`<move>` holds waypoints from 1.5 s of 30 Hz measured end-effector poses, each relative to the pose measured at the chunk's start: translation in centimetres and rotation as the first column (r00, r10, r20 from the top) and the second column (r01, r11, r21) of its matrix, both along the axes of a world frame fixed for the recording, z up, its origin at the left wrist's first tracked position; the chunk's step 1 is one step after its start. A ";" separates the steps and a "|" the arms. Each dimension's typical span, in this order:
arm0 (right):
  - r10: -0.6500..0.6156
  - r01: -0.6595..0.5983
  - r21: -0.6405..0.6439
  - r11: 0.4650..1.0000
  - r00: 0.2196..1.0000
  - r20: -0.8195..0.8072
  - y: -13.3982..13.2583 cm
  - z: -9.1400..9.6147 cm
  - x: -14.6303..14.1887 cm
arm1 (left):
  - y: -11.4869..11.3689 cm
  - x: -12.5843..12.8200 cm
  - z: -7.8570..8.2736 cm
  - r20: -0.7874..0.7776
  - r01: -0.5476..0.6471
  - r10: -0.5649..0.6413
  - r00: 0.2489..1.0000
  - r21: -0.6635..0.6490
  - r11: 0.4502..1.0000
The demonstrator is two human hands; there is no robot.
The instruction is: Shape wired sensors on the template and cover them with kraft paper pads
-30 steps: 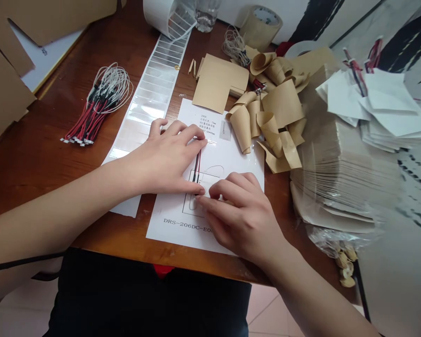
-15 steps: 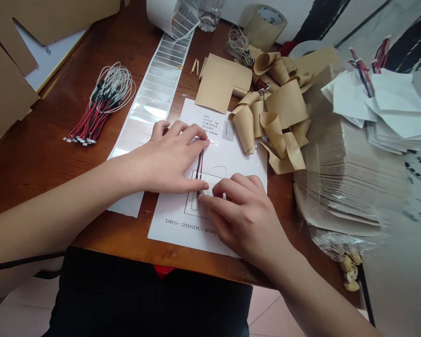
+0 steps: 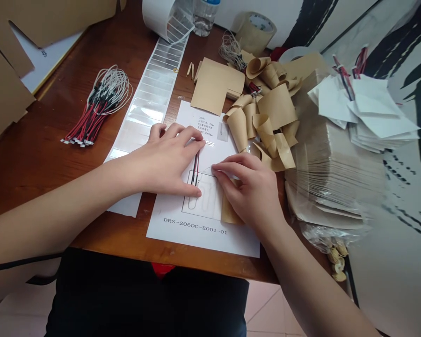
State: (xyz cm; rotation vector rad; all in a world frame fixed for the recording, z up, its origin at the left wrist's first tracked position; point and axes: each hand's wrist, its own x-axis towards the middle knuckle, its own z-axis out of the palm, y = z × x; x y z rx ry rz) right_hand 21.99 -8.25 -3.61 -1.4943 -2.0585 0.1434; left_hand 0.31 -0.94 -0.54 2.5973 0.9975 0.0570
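My left hand [image 3: 171, 161] lies on the printed white sheet [image 3: 199, 236] with its fingers spread. Its fingertips rest near the red and black leads [image 3: 195, 168], partly hiding them. Below these leads, a thin white wire [image 3: 192, 206] is laid in loops inside the printed rectangle. My right hand [image 3: 250, 192] is closed in a pinch at the upper right of the rectangle, on the wire's thin end. A piece of brown paper [image 3: 230, 210] shows beneath my right hand.
A bundle of wired leads [image 3: 98, 105] lies at left, beside a strip of clear labels [image 3: 154, 89]. Brown paper squares [image 3: 210, 89] and curled brown pieces [image 3: 266, 126] lie behind the sheet. A bagged stack [image 3: 333, 164] stands at right.
My right hand has moved up and right from the wire near my left thumb to the rectangle's upper right. More of the looped wire shows. My left hand stays nearly still.
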 end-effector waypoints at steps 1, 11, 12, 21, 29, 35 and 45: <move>-0.004 0.004 -0.018 1.000 1.000 -0.023 0.1 -0.1 0.0 | 0.0 0.0 0.0 -0.003 0.000 0.000 1.000 0.001 1.000; -0.102 0.086 -0.197 0.977 0.992 -0.070 1.3 0.0 -0.7 | 0.0 0.0 -0.1 0.000 0.002 -0.002 1.000 0.010 1.000; -0.100 0.088 -0.208 0.974 0.994 -0.046 1.4 0.0 -0.7 | 0.1 0.1 -0.2 0.001 0.002 -0.002 1.000 0.009 1.000; -0.086 0.087 -0.146 0.985 0.996 0.013 0.9 0.2 -0.3 | 0.2 0.1 -0.1 0.004 -0.003 0.003 1.000 -0.016 1.000; 0.117 -0.117 -0.110 0.987 0.993 -0.002 -0.7 2.5 -0.6 | 0.1 0.0 -0.1 0.008 -0.006 0.006 1.000 -0.022 1.000; 0.137 -0.126 -0.107 0.986 0.986 0.099 -0.9 2.0 -0.8 | 0.2 0.1 -0.1 0.003 -0.005 0.005 1.000 -0.038 0.999; 0.222 -0.218 -0.082 0.973 0.974 0.041 -1.3 2.8 -1.0 | 0.2 0.0 -0.1 0.004 -0.008 0.008 1.000 -0.035 0.999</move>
